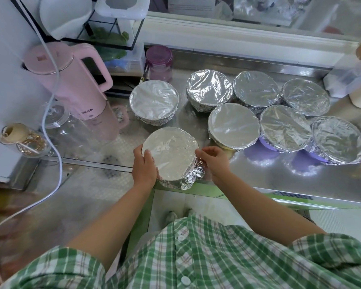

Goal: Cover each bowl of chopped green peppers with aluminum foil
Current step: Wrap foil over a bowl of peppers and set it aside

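Hands met on the near bowl, which stood at the front edge of the bench, its top already sealed under smooth foil that hung in a crumpled skirt down the right side. Curled round the bowl's left wall was the left hand, thumb lying over the rim and fingers wrapped below. At the opposite rim, the right hand was narrowly closed, fingertips and thumb pinching the crumpled foil against the bowl's side.

Across the bench, well behind and to the right, a cluster of six covered bowls sat in two rows, touching or nearly so, each wrapped in foil. A lone covered bowl stood apart from them, directly behind the near bowl. At the left, a pink kettle stood upright, with a white cable trailing down in front of it. Just behind the lone bowl was a purple-lidded jar, and at the far left a small corked glass jar.
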`<act>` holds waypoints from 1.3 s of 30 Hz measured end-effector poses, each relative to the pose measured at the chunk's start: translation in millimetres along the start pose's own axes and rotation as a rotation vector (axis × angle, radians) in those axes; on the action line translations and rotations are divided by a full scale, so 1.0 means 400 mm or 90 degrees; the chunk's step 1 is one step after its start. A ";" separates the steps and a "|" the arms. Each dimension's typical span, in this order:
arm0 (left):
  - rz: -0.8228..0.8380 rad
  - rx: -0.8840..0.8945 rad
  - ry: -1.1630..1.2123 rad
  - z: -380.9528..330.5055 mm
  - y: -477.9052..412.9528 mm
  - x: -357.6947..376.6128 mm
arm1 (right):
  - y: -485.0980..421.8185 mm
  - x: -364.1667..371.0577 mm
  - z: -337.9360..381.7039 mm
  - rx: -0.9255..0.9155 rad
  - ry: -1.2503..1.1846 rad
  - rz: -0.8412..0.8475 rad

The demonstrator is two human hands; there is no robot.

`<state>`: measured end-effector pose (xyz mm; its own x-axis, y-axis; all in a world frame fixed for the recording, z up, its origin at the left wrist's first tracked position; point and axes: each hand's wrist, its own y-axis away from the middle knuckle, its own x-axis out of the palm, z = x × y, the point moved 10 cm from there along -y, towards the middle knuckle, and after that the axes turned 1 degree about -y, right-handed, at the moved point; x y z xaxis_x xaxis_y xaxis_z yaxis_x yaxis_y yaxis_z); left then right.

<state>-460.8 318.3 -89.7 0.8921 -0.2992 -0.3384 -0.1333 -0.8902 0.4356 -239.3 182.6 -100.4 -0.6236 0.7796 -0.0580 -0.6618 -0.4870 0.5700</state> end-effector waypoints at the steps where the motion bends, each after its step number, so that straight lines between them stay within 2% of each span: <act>1: 0.002 -0.004 -0.007 0.003 0.000 0.000 | 0.002 -0.005 0.007 -0.023 0.032 -0.017; 6: -0.034 0.005 -0.018 0.001 0.004 -0.013 | 0.010 -0.007 0.036 -0.057 0.110 -0.038; 12: -0.043 0.014 -0.054 0.016 -0.011 -0.011 | -0.016 0.008 0.057 -0.004 0.163 0.079; 17: -0.026 0.010 -0.064 -0.003 0.005 -0.011 | -0.017 0.014 0.156 -0.182 0.360 -0.032; 19: -0.042 0.011 -0.054 -0.014 0.009 -0.016 | -0.016 0.036 0.171 -0.201 0.387 -0.034; 26: -0.041 0.013 -0.062 -0.005 -0.004 -0.009 | -0.041 0.037 0.130 -0.095 0.298 0.015; 30: -0.038 -0.007 -0.029 -0.009 -0.001 -0.014 | -0.028 0.042 0.187 -0.204 0.371 -0.022; 32: -0.040 0.004 -0.045 -0.014 0.001 -0.011 | -0.016 0.058 0.194 -0.218 0.388 -0.018; 39: -0.031 0.023 -0.085 -0.010 -0.008 -0.003 | -0.052 0.045 0.149 -0.102 0.330 0.000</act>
<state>-459.8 322.8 -87.5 0.8332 -0.2957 -0.4672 -0.1086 -0.9160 0.3862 -211.7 230.3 -64.3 -0.7205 0.5021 -0.4782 -0.6914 -0.5731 0.4400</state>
